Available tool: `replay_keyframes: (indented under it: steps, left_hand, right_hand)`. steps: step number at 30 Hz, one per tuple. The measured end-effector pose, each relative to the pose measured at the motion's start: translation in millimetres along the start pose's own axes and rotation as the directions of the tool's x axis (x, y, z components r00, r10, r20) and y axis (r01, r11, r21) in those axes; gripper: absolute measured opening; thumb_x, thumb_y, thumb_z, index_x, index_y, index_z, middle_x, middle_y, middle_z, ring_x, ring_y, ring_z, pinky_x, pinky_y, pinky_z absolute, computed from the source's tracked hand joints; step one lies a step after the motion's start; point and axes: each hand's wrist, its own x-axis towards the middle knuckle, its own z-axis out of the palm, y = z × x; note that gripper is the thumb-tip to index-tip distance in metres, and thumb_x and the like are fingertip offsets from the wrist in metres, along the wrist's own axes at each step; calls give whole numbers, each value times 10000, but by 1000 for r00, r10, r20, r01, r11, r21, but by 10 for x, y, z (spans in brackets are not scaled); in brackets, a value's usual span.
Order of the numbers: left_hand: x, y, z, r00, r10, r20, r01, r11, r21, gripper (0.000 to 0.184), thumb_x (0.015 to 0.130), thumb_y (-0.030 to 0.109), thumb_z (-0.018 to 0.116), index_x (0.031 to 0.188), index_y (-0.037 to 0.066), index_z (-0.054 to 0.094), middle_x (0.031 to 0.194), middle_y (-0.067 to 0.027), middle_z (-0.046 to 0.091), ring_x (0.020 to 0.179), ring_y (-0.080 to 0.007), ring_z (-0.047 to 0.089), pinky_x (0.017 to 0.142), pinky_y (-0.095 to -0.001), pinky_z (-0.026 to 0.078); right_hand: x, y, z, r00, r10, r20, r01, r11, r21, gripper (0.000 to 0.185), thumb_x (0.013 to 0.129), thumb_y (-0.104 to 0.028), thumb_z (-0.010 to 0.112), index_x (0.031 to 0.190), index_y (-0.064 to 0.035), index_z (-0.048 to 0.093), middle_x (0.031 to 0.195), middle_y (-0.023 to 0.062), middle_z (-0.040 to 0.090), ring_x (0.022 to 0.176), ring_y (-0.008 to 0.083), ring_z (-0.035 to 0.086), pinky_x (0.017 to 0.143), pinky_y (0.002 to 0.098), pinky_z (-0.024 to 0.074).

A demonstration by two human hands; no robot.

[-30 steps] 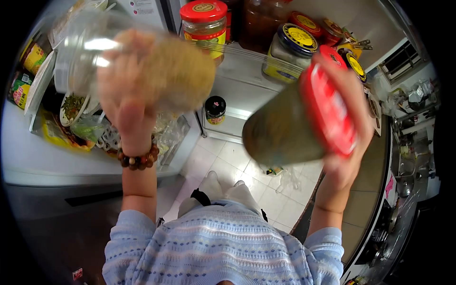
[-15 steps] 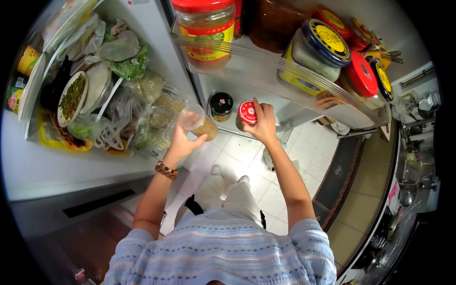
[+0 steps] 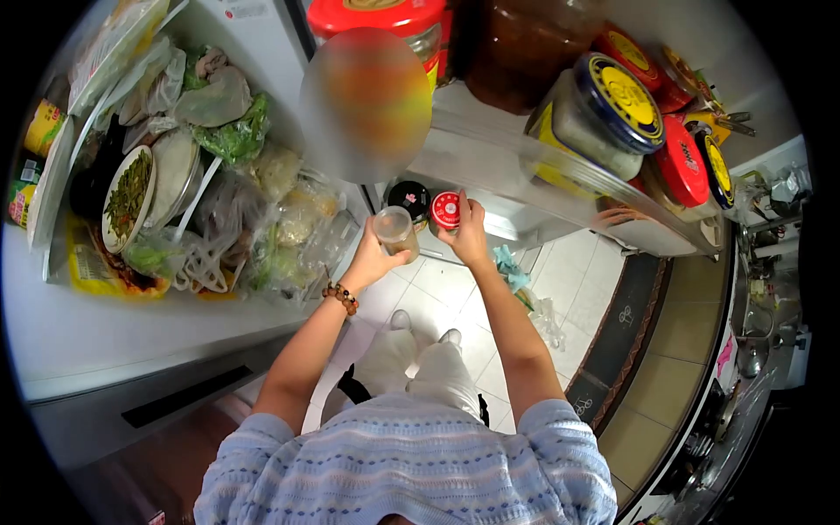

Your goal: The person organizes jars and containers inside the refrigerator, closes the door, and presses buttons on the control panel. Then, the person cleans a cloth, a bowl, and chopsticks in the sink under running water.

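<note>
My left hand point(image 3: 371, 260) is closed around a clear plastic cup point(image 3: 396, 232) with a translucent lid and something brownish inside. To the right, my right hand point(image 3: 471, 234) grips a small red-lidded jar point(image 3: 445, 210) by its top, at the lower door shelf of the fridge. Beside it on that shelf stands a black-lidded jar point(image 3: 409, 196), partly behind the cup. The red-lidded jar's lower part is mostly hidden by my fingers and the cup.
Above, the upper door shelf point(image 3: 490, 131) carries a blue-lidded jar point(image 3: 617, 105), a large red-lidded jar point(image 3: 376, 16) and others. A blurred patch covers part of it. Left, the fridge compartment point(image 3: 87, 328) holds bagged vegetables point(image 3: 232, 131) and a plate of greens point(image 3: 129, 199).
My left hand has carried the cup rightward, closer to the red-lidded jar. My right hand stays on that jar, which has shifted slightly left in view. The camera view has moved a little.
</note>
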Motion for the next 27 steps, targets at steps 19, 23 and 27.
replay_keyframes:
  steps: [19, 23, 27]
  left_hand:
    - [198, 78, 24, 997, 71, -21, -73, 987, -145, 659, 688, 57, 733, 1203, 16, 323, 1189, -128, 453, 1147, -199, 451, 961, -340, 381]
    - [70, 62, 37, 999, 10, -46, -18, 984, -180, 657, 672, 73, 748, 1190, 17, 347, 1191, -130, 425, 1147, -220, 451, 952, -342, 392]
    - [-24, 113, 133, 983, 120, -140, -106, 989, 103, 654, 654, 117, 767, 1172, 11, 382, 1137, -141, 414, 1107, -265, 459, 902, -356, 426]
  right_hand:
    - [188, -88, -82, 989, 108, 102, -112, 993, 32, 820, 559, -263, 780, 1217, 23, 383, 1075, 246, 492, 972, 424, 503, 848, 431, 448]
    - [221, -67, -113, 966, 186, 179, -191, 982, 10, 748, 550, -237, 767, 1174, -35, 407, 1087, 208, 517, 1008, 394, 517, 812, 446, 470]
    - [172, -94, -272, 965, 230, 130, -231, 973, -5, 746, 558, -281, 764, 1173, -31, 423, 1094, 188, 521, 1020, 372, 514, 827, 426, 461]
